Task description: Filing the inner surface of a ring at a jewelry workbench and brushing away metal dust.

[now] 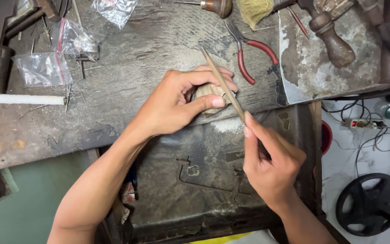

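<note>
My left hand [177,99] grips a small rounded wooden holder [209,92] and presses it against the edge of the worn workbench [127,90]. Fingers and thumb wrap around the holder, hiding most of it. My right hand [269,158] pinches a long thin tan stick [222,83], perhaps a file, between thumb and fingers. The stick slants up and left across the top of the holder. Pale dust [226,125] lies on the dark tray just below the holder.
Red-handled pliers [249,54] lie just beyond the holder. A bristle brush [254,11], wooden-handled tools [335,43] and a metal sheet [312,72] sit at back right. Clear zip bags [46,68] and small bits lie at left. A power strip [362,123] and cables are on the floor at right.
</note>
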